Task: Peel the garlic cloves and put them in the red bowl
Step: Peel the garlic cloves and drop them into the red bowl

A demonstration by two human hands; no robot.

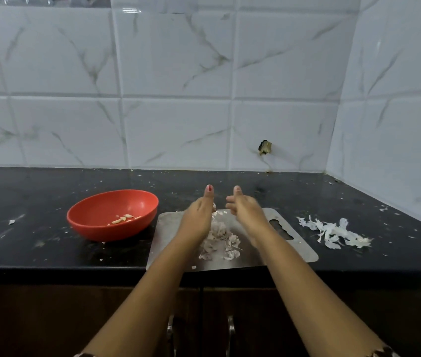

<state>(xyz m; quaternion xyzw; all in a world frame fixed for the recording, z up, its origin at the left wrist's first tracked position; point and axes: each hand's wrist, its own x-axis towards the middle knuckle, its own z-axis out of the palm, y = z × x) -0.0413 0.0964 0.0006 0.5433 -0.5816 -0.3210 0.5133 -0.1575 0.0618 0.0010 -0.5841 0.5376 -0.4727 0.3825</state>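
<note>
Head view. Black counter (36, 191) runs along a tiled wall (178, 60); a steel board (168, 228) lies at the counter's front edge, with a handle slot at its 3 o'clock end.

Red bowl (93, 231) stands upright just beside the board, at its 9 o'clock; a few peeled cloves (124, 219) lie in the bottom, toward the bowl's 5 o'clock side.

Heap of papery skins (221, 240) sits mid-board; a second pile of white skins (333, 231) lies on the counter at the board's 3 o'clock, apart from it; small flecks are scattered over the counter.

Both forearms reach in from 6 o'clock, over the board.

Left hand (197, 215) is over the board's 12 o'clock edge; thumb straight, pointing to 12 o'clock, red nail showing; fingers curled under and mostly out of sight; a pale scrap (214, 206) shows at their tips, clove or skin not determinable; cannot tell whether the hand holds it.

Right hand (244, 211) is just beside the left, at its 3 o'clock, with a small gap between them; thumb raised, fingers curled narrowly toward the left hand; what lies inside is hidden, so the hold cannot be told.

Dark chipped hole (264, 147) in a wall tile at 1 o'clock of the hands; metal cabinet handles (170, 328) below the counter at 6 o'clock.
</note>
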